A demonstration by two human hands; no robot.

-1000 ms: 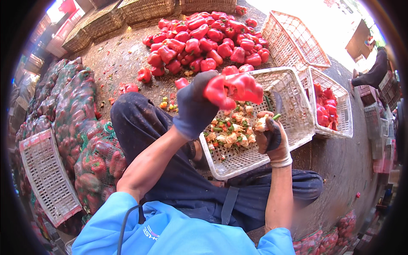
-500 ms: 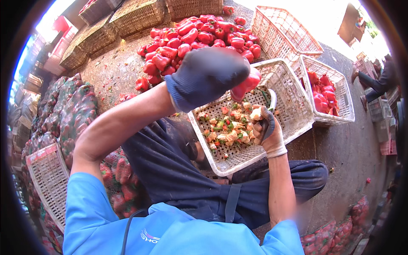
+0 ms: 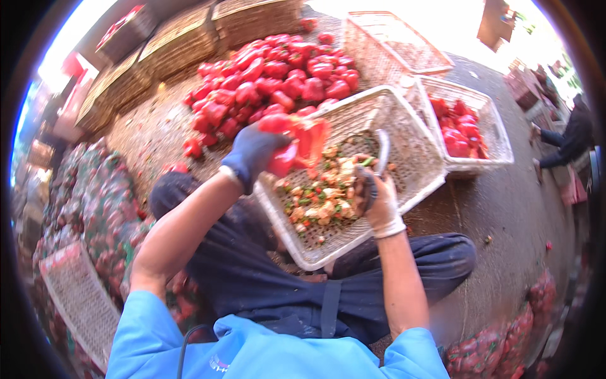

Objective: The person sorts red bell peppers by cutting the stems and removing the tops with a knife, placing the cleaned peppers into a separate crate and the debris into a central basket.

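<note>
My left hand, in a blue glove, grips a red bell pepper above the left edge of a white plastic crate. The pepper looks broken open, with ragged thin walls. My right hand, in a pale glove with dark fingers, is closed over the crate; blur and its own fingers hide what it holds. Just beyond its fingertips a white curved strip stands up; I cannot tell whether it is held. Pale pepper cores and green stems lie on the crate's bottom.
A heap of red bell peppers lies on the floor ahead. A second white crate at right holds red peppers; another crate stands behind it. Net sacks of peppers and a tilted crate are at left. A person bends at far right.
My left hand has drawn back and lower, turning the pepper so its opened form shows. The right hand stays over the crate. The whole view has shifted slightly.
</note>
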